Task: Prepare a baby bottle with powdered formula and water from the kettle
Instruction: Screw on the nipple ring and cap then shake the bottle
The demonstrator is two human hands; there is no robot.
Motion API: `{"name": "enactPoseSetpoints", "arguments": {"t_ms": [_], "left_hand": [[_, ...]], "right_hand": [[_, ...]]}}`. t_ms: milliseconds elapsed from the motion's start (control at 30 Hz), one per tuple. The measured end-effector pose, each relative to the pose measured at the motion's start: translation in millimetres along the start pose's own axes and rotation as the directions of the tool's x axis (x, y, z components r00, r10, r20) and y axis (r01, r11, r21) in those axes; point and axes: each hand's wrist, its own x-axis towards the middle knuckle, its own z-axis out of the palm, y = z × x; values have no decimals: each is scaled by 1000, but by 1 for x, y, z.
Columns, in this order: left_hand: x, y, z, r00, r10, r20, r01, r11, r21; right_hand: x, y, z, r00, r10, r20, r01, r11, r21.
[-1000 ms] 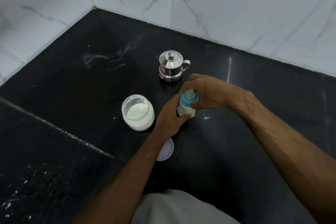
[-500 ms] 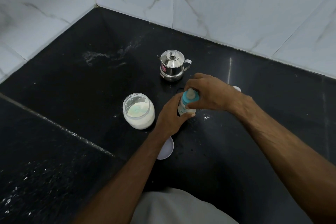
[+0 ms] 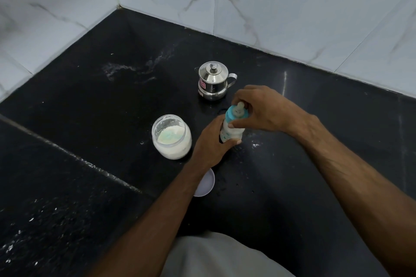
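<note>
left hand (image 3: 210,144) grips the milky plastic bottle (image 3: 231,134) — right hand (image 3: 263,109) pinches its round teal collar (image 3: 233,116).

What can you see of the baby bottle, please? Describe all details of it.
The baby bottle is small, with a translucent body that looks like plastic, faint print on its side and whitish contents. A teal collar carries a pale nipple on top. It stands roughly upright, leaning slightly, over the black counter, in front of the steel kettle and right of the open powder jar. The left hand grips its body; the right hand holds the collar. Its base is hidden.
</note>
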Motion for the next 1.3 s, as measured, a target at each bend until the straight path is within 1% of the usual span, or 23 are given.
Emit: {"name": "enactPoseSetpoints", "arguments": {"t_ms": [100,233,300,500,700,800,900,1000,1100,1200,1300], "left_hand": [[0,0,0,1000,-16,2,16,1000,7],[1,-1,0,1000,-18,9,18,1000,-7],[1,-1,0,1000,-11,13,11,1000,-15],[0,0,0,1000,13,-2,-13,1000,-23],[0,-2,0,1000,5,-5,-5,1000,2],[0,-5,2,1000,-8,3,8,1000,13],[2,-6,2,1000,-13,4,12,1000,27],[2,-6,1,1000,-9,8,9,1000,5],[1,-6,1,1000,2,13,-2,1000,-11],[1,-5,1,1000,1,17,-1,1000,-9],[1,-6,2,1000,0,9,0,1000,1]], "right_hand": [[0,-2,6,999,24,38,-23,999,-34],[-2,-1,11,998,46,38,-45,999,-25],[-4,2,12,998,33,47,-33,999,-16],[-8,10,7,990,-3,141,-2,999,33],[-6,11,7,991,-68,114,60,996,72],[-5,11,5,992,-77,101,67,994,91],[-5,9,7,993,-57,107,47,995,93],[-6,8,9,994,-4,108,-8,993,117],[-6,11,11,995,18,96,-27,995,93],[-8,12,10,996,-13,85,8,999,51],[-8,14,7,990,-60,129,53,997,58]]}}
